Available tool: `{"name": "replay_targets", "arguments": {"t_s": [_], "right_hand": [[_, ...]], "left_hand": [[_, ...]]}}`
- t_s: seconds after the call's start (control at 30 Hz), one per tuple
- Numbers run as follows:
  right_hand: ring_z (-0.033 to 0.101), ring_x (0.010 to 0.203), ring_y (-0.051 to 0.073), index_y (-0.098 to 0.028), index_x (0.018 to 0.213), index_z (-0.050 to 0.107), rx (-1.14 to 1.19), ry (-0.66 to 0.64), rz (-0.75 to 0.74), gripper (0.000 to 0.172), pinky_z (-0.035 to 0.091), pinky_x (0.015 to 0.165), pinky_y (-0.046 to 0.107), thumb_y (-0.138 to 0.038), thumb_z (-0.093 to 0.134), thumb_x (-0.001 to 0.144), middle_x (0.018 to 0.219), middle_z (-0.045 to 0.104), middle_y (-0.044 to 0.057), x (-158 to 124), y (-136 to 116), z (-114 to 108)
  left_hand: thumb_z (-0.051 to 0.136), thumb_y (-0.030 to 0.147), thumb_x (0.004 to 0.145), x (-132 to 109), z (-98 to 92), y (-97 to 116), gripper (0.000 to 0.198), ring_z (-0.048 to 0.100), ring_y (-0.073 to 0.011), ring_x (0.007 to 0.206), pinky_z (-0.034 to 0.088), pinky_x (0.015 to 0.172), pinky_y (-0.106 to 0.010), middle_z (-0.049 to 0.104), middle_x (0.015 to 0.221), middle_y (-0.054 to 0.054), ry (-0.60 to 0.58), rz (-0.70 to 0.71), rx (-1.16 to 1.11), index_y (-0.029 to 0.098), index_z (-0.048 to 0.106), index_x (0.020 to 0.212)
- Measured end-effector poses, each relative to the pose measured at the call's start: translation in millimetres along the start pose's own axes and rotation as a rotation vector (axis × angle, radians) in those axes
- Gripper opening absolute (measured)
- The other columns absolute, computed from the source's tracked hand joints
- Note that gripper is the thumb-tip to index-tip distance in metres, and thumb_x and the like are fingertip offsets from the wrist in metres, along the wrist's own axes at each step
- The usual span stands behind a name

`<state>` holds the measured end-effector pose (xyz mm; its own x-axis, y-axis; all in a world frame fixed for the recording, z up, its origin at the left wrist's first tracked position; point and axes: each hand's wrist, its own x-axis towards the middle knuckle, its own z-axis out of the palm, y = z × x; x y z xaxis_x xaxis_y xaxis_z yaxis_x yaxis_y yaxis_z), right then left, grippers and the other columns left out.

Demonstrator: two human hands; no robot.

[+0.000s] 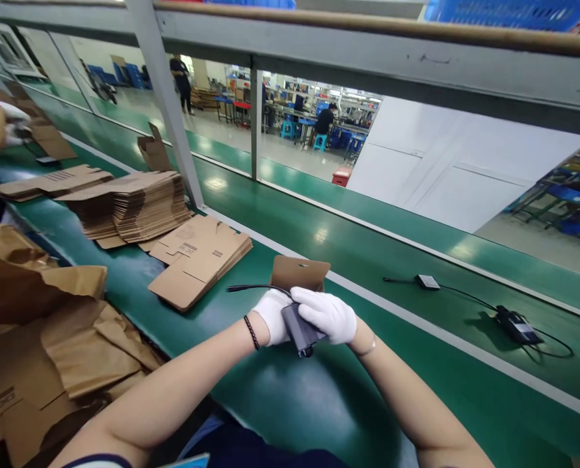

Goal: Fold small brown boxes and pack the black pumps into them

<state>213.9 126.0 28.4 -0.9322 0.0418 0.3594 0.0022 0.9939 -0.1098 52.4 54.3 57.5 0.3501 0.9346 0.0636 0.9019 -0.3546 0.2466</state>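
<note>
In front of my body I hold a black power adapter between both white-gloved hands. My left hand grips it from the left side, its fingers partly hidden behind the adapter. My right hand closes over the adapter's top and right side. A black cable runs out from between the hands to the left, its plug end free. Just behind my hands stands a brown cardboard box with its flap raised; the hands hide its lower part. To the left lie a few flat printed cartons.
A tall stack of folded cartons stands farther left, beside a metal post. Crumpled brown paper fills the lower left. Another adapter with its cable lies on the green belt at right. A co-worker's gloved hand shows far left.
</note>
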Motion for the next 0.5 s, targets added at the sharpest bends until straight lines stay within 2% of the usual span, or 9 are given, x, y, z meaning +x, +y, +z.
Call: {"name": "replay_targets", "arguments": {"t_s": [0.03, 0.1, 0.17, 0.27, 0.33, 0.43, 0.5], "right_hand": [[0.055, 0.129, 0.025, -0.017, 0.129, 0.051, -0.015, 0.062, 0.021, 0.041, 0.054, 0.097, 0.044, -0.022, 0.045, 0.089, 0.133, 0.061, 0.018, -8, 4, 6], [0.06, 0.124, 0.027, -0.016, 0.128, 0.053, -0.055, 0.165, 0.112, 0.044, 0.056, 0.094, 0.044, -0.021, 0.049, 0.084, 0.13, 0.063, 0.02, -20, 8, 13], [0.068, 0.109, 0.027, -0.016, 0.12, 0.06, -0.096, 0.174, 0.322, 0.038, 0.057, 0.088, 0.042, -0.021, 0.05, 0.084, 0.12, 0.069, 0.018, -22, 4, 13], [0.073, 0.086, 0.026, -0.02, 0.1, 0.067, -0.162, -0.026, 0.73, 0.021, 0.056, 0.073, 0.036, -0.027, 0.052, 0.086, 0.095, 0.075, 0.011, -5, -14, -3], [0.072, 0.078, 0.027, -0.021, 0.094, 0.066, -0.216, -0.198, 0.894, 0.019, 0.052, 0.065, 0.033, -0.033, 0.052, 0.089, 0.083, 0.075, 0.009, 12, -23, -16], [0.072, 0.075, 0.028, -0.02, 0.091, 0.064, -0.259, -0.331, 0.947, 0.024, 0.045, 0.06, 0.031, -0.04, 0.05, 0.091, 0.079, 0.074, 0.01, 32, -25, -29], [0.071, 0.074, 0.027, -0.02, 0.089, 0.063, -0.24, -0.354, 0.933, 0.026, 0.043, 0.058, 0.031, -0.041, 0.049, 0.091, 0.079, 0.073, 0.01, 36, -21, -30]], "left_hand": [[0.061, 0.023, 0.079, -1, -0.6, 1, 0.029, 0.062, -0.0321, 0.117, 0.045, 0.099, -0.04, 0.07, 0.122, -0.011, -0.012, 0.016, 0.027, 0.021, 0.07, 0.107], [0.065, 0.033, 0.079, -3, -2.0, 3, 0.032, 0.066, -0.0376, 0.106, 0.046, 0.094, -0.048, 0.073, 0.111, -0.017, -0.087, -0.002, 0.096, 0.017, 0.071, 0.105], [0.069, 0.045, 0.076, -3, -2.7, 4, 0.041, 0.07, -0.0379, 0.089, 0.048, 0.085, -0.051, 0.074, 0.093, -0.018, -0.186, -0.054, 0.171, 0.014, 0.071, 0.103], [0.071, 0.054, 0.074, 0, -2.0, 4, 0.049, 0.07, -0.0346, 0.081, 0.048, 0.084, -0.05, 0.075, 0.088, -0.018, -0.264, -0.092, 0.228, 0.013, 0.072, 0.101], [0.072, 0.056, 0.074, 3, -1.7, 5, 0.049, 0.071, -0.0339, 0.084, 0.047, 0.089, -0.049, 0.076, 0.091, -0.017, -0.274, -0.087, 0.226, 0.013, 0.073, 0.098], [0.074, 0.054, 0.074, -1, -5.2, 6, 0.05, 0.07, -0.0341, 0.091, 0.045, 0.097, -0.048, 0.075, 0.094, -0.018, -0.29, -0.083, 0.224, 0.01, 0.073, 0.097], [0.076, 0.047, 0.072, -12, -10.5, 2, 0.043, 0.069, -0.0325, 0.093, 0.041, 0.105, -0.048, 0.075, 0.093, -0.017, -0.231, -0.043, 0.2, 0.01, 0.072, 0.093]]}}
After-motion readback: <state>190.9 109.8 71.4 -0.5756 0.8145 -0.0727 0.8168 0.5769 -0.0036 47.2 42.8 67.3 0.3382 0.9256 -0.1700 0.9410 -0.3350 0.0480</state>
